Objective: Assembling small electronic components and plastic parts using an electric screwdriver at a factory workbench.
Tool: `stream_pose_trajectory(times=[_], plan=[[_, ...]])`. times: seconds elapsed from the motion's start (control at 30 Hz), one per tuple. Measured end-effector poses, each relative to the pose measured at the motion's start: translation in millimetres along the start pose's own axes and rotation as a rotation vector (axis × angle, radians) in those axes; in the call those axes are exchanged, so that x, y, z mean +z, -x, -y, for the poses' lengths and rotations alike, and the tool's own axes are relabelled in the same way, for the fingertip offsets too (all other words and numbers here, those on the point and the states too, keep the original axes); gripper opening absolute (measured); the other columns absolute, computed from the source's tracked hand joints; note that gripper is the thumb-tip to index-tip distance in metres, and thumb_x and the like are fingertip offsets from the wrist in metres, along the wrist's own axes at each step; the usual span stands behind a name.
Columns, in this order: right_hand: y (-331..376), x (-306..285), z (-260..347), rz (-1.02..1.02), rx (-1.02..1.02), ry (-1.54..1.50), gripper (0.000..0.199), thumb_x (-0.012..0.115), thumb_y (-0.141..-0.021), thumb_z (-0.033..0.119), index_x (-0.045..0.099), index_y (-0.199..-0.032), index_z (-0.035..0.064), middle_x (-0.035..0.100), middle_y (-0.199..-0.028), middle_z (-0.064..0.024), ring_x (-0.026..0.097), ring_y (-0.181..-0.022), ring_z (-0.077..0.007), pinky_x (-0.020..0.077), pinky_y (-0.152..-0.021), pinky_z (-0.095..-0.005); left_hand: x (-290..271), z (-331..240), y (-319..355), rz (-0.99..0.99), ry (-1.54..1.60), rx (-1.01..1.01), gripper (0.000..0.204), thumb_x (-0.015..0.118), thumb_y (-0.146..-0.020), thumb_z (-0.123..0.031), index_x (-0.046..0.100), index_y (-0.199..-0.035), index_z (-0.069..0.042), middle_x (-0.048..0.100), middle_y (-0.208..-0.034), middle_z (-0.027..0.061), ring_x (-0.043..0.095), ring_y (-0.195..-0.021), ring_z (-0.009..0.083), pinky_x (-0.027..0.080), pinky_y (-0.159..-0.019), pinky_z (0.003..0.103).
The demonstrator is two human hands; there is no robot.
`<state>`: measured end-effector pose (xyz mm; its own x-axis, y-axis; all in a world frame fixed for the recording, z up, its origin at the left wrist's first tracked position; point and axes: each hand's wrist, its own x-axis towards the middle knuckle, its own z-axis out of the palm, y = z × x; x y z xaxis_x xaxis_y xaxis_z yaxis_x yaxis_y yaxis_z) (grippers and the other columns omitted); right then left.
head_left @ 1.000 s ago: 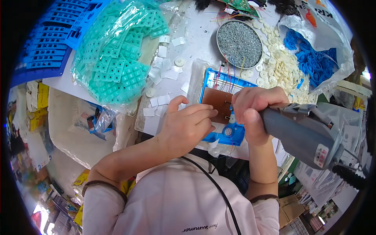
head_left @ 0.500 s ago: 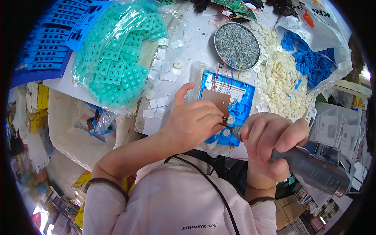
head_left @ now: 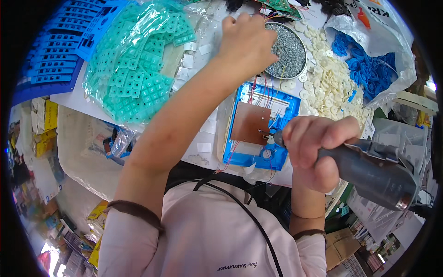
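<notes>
Left hand (head_left: 247,39) covers part of the screw dish (head_left: 288,51), fingertips hidden

Left hand (head_left: 247,39) over near rim of screw dish (head_left: 288,51), behind frame with circuit board (head_left: 258,127). Right hand (head_left: 316,147) with electric screwdriver (head_left: 369,168) right of frame. Bag of keypads (head_left: 138,64) left; washers (head_left: 330,87) right of dish.

Blue frame (head_left: 258,152) hemmed in: white discs (head_left: 330,87) close right, screw dish (head_left: 288,51) just beyond its far edge. Left forearm (head_left: 184,120) crosses the left approach. Small paper-strewn gap left of frame, before teal keypad bag (head_left: 138,69).
</notes>
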<state>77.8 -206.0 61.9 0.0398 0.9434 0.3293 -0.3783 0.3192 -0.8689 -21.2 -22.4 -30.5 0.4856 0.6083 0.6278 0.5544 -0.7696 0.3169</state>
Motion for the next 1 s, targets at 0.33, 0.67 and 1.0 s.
stream_pose_trajectory(times=[0.33,0.67,1.0], plan=[[11.4,13.6,-13.1,0.028,0.078,-0.016,0.03,0.08,-0.088,0.011,0.054,-0.104,0.0079,0.061,-0.073,-0.0031,0.06,-0.069,-0.0192,0.052,-0.074,-0.0403,18.2,1.4,-11.9,0.318,-0.068,-0.101,0.017,0.068,-0.087,-0.024,0.081,-0.083,-0.013,0.074,-0.091,0.007,0.066,-0.098,0.0264,0.035,-0.092,0.051],[15.5,17.9,-24.6,0.066,0.033,0.052,0.03,0.079,-0.083,0.004,0.053,-0.098,0.0069,0.061,-0.071,-0.0028,0.061,-0.061,-0.0196,0.0535,-0.067,-0.0395,-25.5,-20.6,9.3,-0.075,0.203,-0.152,0.021,0.073,-0.088,-0.026,0.064,-0.076,-0.011,0.063,-0.075,0.0057,0.061,-0.074,0.0304,0.041,-0.074,0.045],[9.1,20.8,-31.7,0.173,-0.059,0.205,0.024,0.075,-0.083,0.003,0.054,-0.095,0.0067,0.06,-0.065,-0.0039,0.062,-0.054,-0.0216,0.0558,-0.061,-0.0401,-115.7,-33.2,92.5,0.203,0.425,-0.107,0.015,0.078,-0.082,-0.015,0.063,-0.081,-0.013,0.061,-0.078,0.0001,0.059,-0.078,0.021,0.036,-0.087,0.045]])
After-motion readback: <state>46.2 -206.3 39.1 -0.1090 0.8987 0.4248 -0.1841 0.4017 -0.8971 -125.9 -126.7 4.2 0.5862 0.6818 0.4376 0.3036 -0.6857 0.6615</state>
